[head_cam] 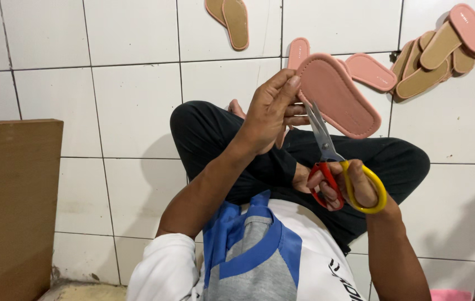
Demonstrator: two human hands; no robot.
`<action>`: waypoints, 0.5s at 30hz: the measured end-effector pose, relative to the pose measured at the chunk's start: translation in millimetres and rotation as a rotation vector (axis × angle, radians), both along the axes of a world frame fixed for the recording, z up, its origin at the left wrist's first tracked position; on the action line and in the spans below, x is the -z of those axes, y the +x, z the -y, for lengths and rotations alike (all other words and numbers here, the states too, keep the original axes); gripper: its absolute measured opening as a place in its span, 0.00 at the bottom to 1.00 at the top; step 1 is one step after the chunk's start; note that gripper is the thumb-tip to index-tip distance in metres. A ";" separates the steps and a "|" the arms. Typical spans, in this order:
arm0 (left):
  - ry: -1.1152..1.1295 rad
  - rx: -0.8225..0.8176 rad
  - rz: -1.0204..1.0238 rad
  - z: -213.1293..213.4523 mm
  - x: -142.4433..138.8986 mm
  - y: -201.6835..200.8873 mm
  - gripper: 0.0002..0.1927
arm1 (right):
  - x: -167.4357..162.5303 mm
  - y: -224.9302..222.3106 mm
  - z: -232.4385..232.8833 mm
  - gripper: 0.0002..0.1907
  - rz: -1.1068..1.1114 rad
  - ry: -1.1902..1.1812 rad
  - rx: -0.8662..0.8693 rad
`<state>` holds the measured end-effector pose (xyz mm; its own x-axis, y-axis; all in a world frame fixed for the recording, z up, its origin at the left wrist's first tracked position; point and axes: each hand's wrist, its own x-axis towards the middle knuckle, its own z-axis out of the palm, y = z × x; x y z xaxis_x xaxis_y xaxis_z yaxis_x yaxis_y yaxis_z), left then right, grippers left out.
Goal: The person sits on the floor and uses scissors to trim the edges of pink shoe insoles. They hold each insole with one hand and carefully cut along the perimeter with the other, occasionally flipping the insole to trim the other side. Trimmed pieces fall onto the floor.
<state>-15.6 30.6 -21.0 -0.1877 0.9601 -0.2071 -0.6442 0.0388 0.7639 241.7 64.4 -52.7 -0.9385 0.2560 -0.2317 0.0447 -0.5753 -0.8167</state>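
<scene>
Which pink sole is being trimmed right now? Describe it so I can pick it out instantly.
Start at the white tiled floor and the person's crossed legs. Above the knees, the left hand holds up one pink sandal sole, scissors in the right hand at its edge. It alone is lifted; the others lie on the tiles.

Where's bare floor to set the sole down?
Bare tiles lie between the brown board and the knee; more right of the other knee. The top right is crowded with a sole pile.
</scene>
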 end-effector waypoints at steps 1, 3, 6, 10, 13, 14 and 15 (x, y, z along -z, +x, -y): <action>-0.004 0.003 0.006 1.1 0.1 1.2 0.15 | 1.4 0.3 0.2 0.53 -0.003 -0.003 -0.005; -0.001 0.009 0.007 0.9 -0.1 1.6 0.14 | 5.3 0.5 -0.5 0.53 -0.009 -0.047 -0.004; 0.026 0.013 -0.017 2.3 -1.0 2.9 0.15 | 10.5 1.0 -0.1 0.47 0.019 -0.134 0.033; 0.009 0.008 -0.055 3.6 -2.2 5.8 0.16 | 12.4 -1.6 0.8 0.55 -0.013 -0.199 0.001; 0.015 0.011 -0.060 3.9 -1.6 6.4 0.16 | 12.1 -3.5 1.5 0.55 -0.044 -0.193 0.001; 0.013 0.009 -0.059 4.1 -1.0 6.6 0.16 | 12.9 -4.3 1.5 0.55 -0.046 -0.192 0.003; 0.013 0.008 -0.058 4.0 0.0 6.6 0.15 | 14.2 -5.0 1.8 0.56 -0.048 -0.188 0.007</action>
<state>-9.1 26.6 -21.0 -0.1912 0.9643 -0.1834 -0.5984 0.0336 0.8005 236.8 62.6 -66.9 -0.9479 0.2189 -0.2313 0.0039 -0.7181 -0.6959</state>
